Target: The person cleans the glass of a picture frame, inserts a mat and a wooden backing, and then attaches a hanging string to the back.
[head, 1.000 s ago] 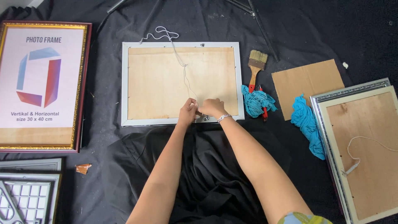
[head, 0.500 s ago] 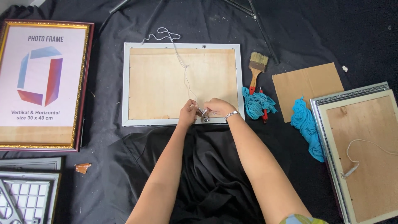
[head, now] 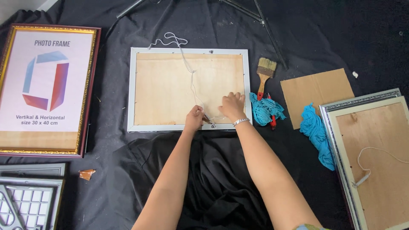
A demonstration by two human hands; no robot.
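Observation:
A silver-white picture frame point(head: 132, 89) lies face down on black cloth, its brown backing board point(head: 166, 89) facing up. A white string point(head: 187, 64) runs from the frame's far edge down across the board toward my hands. My left hand point(head: 194, 120) is closed around a thin metal tool point(head: 209, 121), whose tip is at the frame's near edge. My right hand point(head: 232, 106) lies flat on the board just right of it, fingers spread, with a bracelet on the wrist.
A paintbrush point(head: 264, 72), a crumpled teal cloth point(head: 266, 108) and a cardboard piece point(head: 317, 96) lie to the right. Further right are another teal cloth point(head: 317, 134) and a face-down frame point(head: 375, 157). A gold-edged frame point(head: 44, 89) lies at the left, with more frames point(head: 25, 200) below it.
My right hand has moved away from the left hand and now lies flat on the backing board, up and to the right. The left hand stays at the frame's near edge.

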